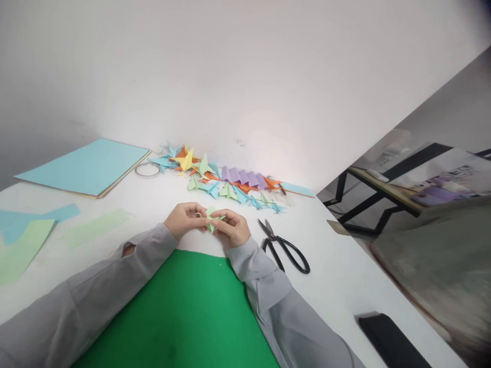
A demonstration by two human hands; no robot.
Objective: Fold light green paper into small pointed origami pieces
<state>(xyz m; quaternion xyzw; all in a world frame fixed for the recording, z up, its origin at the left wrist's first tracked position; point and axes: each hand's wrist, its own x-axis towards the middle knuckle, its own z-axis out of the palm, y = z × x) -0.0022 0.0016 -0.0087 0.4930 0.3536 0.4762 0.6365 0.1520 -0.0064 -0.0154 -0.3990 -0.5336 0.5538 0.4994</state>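
A small light green folded paper is held between both hands, above the white table near the far edge of a green sheet. My left hand pinches its left side with thumb and fingers. From the right, my right hand grips the other side, fingers closed. The exact shape of the folds is partly covered by the fingertips. Beyond the hands lies a row of folded paper figures, among them a yellow one and a purple pleated strip. Black-handled scissors rest partly open to the right.
A stack of coloured paper sheets lies at the back left, with a thin ring beside it. Loose green and blue paper pieces are at the left. A black object sits near the right edge; a shelf stands beyond.
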